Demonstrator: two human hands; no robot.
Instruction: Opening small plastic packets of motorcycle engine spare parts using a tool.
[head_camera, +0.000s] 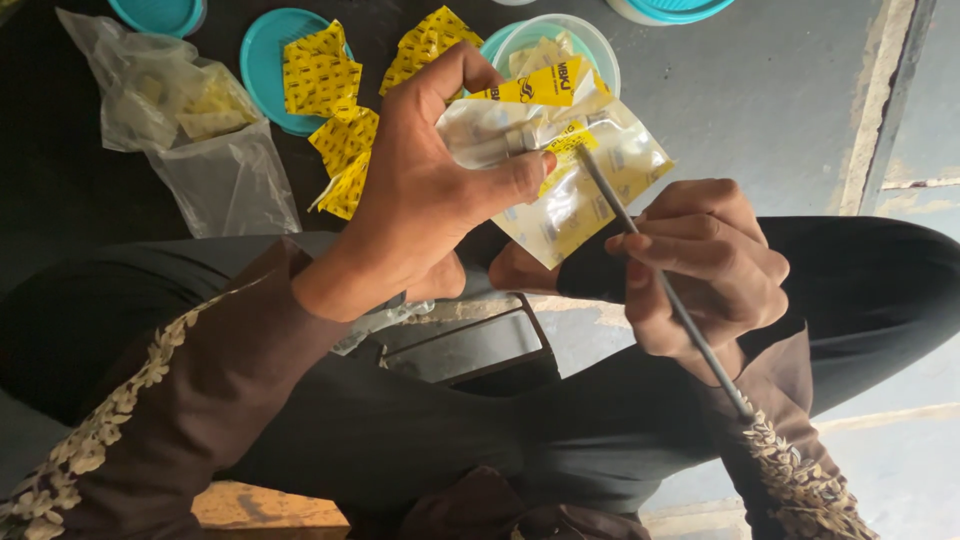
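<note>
Right hand (710, 265) pinches a thin metal rod (660, 290), tip at the clear yellow-labelled packet (570, 170) gripped in the left hand (425, 190). Further out on the floor: several yellow labels (335, 95) piled already, bagged packets (185, 110) apparently untouched.

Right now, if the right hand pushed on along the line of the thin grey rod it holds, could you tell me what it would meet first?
The right hand aims the thin grey rod up-left. Its tip already sits at the clear plastic packet with yellow label pinched in the left hand, so the packet comes first, probably with the left thumb just behind it, though depth is unclear.
</note>
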